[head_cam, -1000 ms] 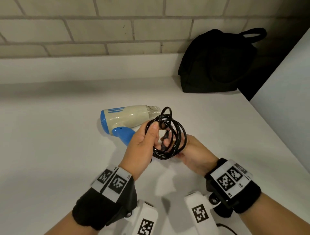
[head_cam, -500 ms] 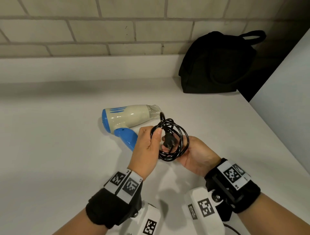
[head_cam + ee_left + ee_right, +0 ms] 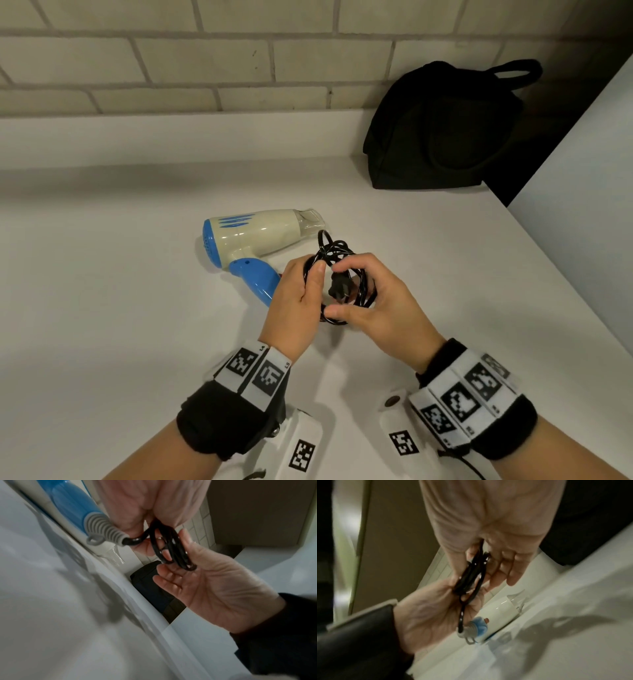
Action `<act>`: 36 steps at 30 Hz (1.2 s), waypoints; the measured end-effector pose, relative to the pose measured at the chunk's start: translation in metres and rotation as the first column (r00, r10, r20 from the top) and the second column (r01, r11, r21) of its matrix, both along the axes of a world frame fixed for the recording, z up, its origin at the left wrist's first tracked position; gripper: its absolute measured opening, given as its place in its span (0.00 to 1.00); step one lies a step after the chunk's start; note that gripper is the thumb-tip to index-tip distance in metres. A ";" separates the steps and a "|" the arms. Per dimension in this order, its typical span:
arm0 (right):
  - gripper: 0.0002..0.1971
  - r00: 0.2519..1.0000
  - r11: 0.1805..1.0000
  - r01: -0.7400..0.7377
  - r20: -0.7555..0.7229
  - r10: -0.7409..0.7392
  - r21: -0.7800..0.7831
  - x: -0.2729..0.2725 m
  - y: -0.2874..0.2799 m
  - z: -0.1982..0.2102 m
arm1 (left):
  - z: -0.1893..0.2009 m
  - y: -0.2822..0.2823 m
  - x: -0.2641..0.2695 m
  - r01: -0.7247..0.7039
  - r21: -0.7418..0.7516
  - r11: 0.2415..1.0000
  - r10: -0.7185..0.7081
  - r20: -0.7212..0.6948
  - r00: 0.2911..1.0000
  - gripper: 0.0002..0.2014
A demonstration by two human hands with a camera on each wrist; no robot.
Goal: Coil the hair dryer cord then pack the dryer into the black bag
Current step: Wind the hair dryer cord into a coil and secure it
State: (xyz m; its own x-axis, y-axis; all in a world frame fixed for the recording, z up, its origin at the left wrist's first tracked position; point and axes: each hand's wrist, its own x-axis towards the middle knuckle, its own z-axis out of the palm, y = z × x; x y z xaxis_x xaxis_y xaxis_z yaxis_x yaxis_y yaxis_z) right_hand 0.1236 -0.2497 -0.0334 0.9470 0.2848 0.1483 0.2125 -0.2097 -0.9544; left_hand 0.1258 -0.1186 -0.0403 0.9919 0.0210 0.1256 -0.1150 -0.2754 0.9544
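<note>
The cream and blue hair dryer lies on its side on the white counter, nozzle to the right. Its black cord is wound into a small coil just right of the blue handle, with the plug inside the loops. My left hand grips the coil's left side, thumb pressed on the strands. My right hand holds the right side, index finger curled over the top and thumb underneath. In the left wrist view the cord runs from the grey strain relief into both hands. The black bag stands at the back right.
A brick wall and a low white ledge run along the back. A white panel bounds the counter on the right, with a dark gap beside the bag.
The coil has been drawn smaller and lowered toward the counter. My right hand has rolled over from cupping beneath it to closing round its right side. The dryer lies where it was.
</note>
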 end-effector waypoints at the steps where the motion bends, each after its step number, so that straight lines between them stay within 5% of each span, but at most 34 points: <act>1: 0.21 0.999 0.998 0.029 0.032 -0.027 -0.058 0.000 0.001 0.000 | -0.002 0.001 0.000 0.009 0.010 1.000 -0.009 -0.005 1.000 0.07; 4: 0.11 0.987 0.953 0.105 0.146 -0.065 -0.285 0.000 -0.001 -0.001 | -0.004 0.004 0.000 0.039 0.013 0.999 -0.039 0.002 0.999 0.08; 6: 0.17 0.961 0.895 0.190 0.265 -0.084 -0.404 0.000 -0.005 -0.003 | -0.004 0.004 0.000 0.063 0.021 0.998 -0.064 0.034 0.997 0.09; 10: 0.14 0.873 0.823 0.323 0.483 -0.069 -0.468 -0.004 -0.002 0.000 | -0.001 0.001 0.000 -0.034 -0.018 0.999 0.035 0.066 0.997 0.13; 12: 0.13 0.868 0.853 0.256 0.496 0.004 -0.456 -0.013 0.005 0.001 | 0.000 0.000 0.003 -0.089 -0.085 0.992 0.091 0.019 0.996 0.12; 15: 0.11 0.926 0.958 0.015 0.364 0.095 -0.286 -0.030 0.014 0.003 | 0.000 0.001 0.004 -0.135 -0.196 0.971 0.122 -0.077 0.990 0.09; 21: 0.11 0.990 0.982 -0.088 0.127 0.067 0.168 -0.038 0.004 0.023 | -0.004 0.006 0.002 -0.138 -0.307 0.942 0.075 -0.210 0.975 0.07; 28: 0.13 0.967 0.886 0.250 -0.141 -0.210 0.392 -0.001 -0.002 0.029 | -0.007 0.008 0.000 -0.077 -0.463 0.883 -0.054 -0.262 0.964 0.03; 33: 0.23 0.976 0.979 0.174 -0.149 -0.157 0.105 0.013 0.004 0.027 | -0.005 0.013 0.002 -0.071 -0.527 0.847 -0.072 -0.245 0.967 0.11; 36: 0.15 0.980 0.985 0.170 -0.109 -0.168 0.014 0.017 0.003 0.027 | -0.004 0.012 0.002 -0.066 -0.509 0.858 -0.064 -0.234 0.970 0.10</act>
State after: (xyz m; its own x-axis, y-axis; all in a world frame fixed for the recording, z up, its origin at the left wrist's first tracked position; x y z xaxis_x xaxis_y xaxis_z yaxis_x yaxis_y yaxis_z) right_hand 0.1409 -0.2464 -0.0069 0.9919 0.1172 0.0481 0.0723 -0.2119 -0.9746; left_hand 0.1275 -0.1061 -0.0442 0.9901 0.0185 -0.1392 0.1298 0.2568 0.9577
